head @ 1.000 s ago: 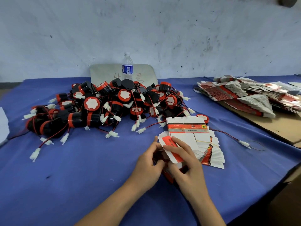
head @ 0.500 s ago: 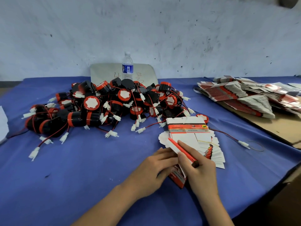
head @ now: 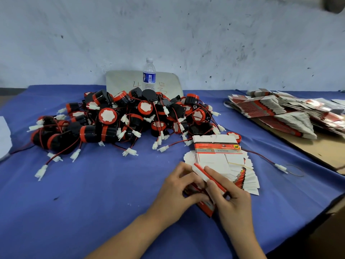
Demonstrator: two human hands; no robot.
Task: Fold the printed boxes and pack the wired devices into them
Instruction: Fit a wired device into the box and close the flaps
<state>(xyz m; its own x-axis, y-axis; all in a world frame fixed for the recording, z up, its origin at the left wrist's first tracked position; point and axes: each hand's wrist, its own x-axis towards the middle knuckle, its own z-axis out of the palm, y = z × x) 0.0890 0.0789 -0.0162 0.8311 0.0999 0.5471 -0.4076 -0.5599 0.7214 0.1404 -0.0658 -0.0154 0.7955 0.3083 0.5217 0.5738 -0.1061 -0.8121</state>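
Far off to the left of the left hand (head: 174, 190), a white sheet (head: 4, 139) sticks in at the edge of the blue desk (head: 74, 202). Up and to the left of that hand sits a big pile of wired devices (head: 119, 120). They are black and red, and their red wires end in little white plugs. Behind the pile a water bottle (head: 149, 75) stands in front of a pale board (head: 127, 81).

The left hand has its fingers curled and pinches one printed box (head: 207, 202) from the left side. The box is red and white. It is partly folded and is held between the two hands, just above the desk. The right hand (head: 228, 198) grips the same box from the right, with its fingers curled round a long red and white flap.

Just behind both hands lies a fanned stack of flat boxes (head: 222, 157), touching the desk. To the right of the right hand a loose white plug (head: 280, 167) lies beside a thin wire ring (head: 295, 170). Far to the right and further back, more flat boxes (head: 280, 114) are heaped on brown cardboard (head: 324, 148).
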